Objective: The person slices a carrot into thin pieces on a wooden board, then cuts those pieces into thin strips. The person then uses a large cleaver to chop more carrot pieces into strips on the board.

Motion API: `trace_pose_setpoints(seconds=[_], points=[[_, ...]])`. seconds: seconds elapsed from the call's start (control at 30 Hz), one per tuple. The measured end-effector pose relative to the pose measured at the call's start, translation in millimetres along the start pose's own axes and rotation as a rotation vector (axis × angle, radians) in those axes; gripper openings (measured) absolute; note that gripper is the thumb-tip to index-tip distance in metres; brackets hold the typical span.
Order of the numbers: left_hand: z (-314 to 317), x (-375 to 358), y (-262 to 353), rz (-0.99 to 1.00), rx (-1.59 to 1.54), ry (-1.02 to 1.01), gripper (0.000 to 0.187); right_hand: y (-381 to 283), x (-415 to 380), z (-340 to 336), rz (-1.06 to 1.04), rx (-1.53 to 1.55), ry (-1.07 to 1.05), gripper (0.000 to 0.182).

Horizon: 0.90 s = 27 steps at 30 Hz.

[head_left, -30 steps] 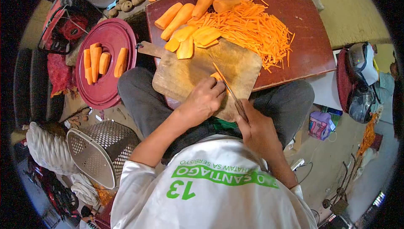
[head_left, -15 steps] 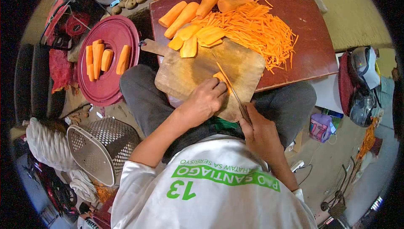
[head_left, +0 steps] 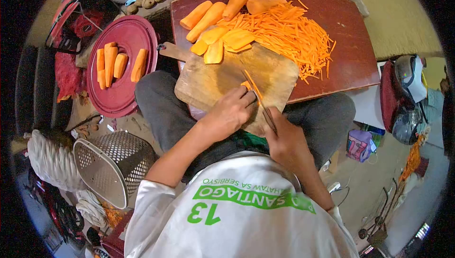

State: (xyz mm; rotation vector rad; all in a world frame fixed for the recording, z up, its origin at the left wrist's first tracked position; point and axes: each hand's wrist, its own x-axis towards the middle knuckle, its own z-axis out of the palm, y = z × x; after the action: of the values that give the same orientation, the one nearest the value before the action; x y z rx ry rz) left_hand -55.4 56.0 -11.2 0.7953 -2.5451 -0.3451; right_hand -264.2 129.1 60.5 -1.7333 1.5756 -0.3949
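A wooden cutting board [head_left: 199,85] lies across my lap and the near edge of a dark red table. My left hand [head_left: 231,112] is closed, its curled fingers pressing a small carrot piece [head_left: 246,85] on the board. In my right hand [head_left: 286,137] is a knife [head_left: 269,118], its handle wrapped by the fingers. The blade lies right beside the carrot piece, near the left fingertips, with orange carrot on it. Flat carrot slices [head_left: 214,52] rest at the board's far edge. Beyond them spreads a heap of carrot strips [head_left: 289,32].
Whole peeled carrots [head_left: 207,21] lie on the red table [head_left: 348,44]. More carrots [head_left: 110,63] sit on a round maroon lid [head_left: 125,104] to the left. A white perforated basket [head_left: 127,184] stands on the floor at left. Brown tubers [head_left: 148,2] lie beyond the table's far left corner.
My right hand and the knife have shifted slightly forward and left, and the knife's angle has changed a little. My left hand stays in nearly the same place on the carrot piece.
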Motion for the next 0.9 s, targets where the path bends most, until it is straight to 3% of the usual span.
trace_pose_setpoints(seconds=[0.13,0.33,0.63,0.73,0.9], points=[[-1.8,-0.8,0.6,-0.003,-0.019,-0.023,0.024,-2.4,38.3,9.2,-0.119,0.01,0.096,0.027],[-5.6,0.4,2.6,-0.032,-0.05,0.019,0.024,-15.1,-21.7,-17.3,0.072,-0.001,-0.029,0.029],[-7.0,0.6,3.2,-0.019,0.004,0.013,0.025,-9.9,24.4,4.2,-0.064,0.047,0.045,0.034],[-4.7,-0.9,2.8,-0.014,0.025,0.011,0.024,-16.4,-13.5,-15.4,0.095,-0.041,-0.124,0.041],[-5.1,0.6,2.8,-0.005,0.03,0.036,0.023,-3.1,-4.9,1.7,-0.037,0.003,0.002,0.038]])
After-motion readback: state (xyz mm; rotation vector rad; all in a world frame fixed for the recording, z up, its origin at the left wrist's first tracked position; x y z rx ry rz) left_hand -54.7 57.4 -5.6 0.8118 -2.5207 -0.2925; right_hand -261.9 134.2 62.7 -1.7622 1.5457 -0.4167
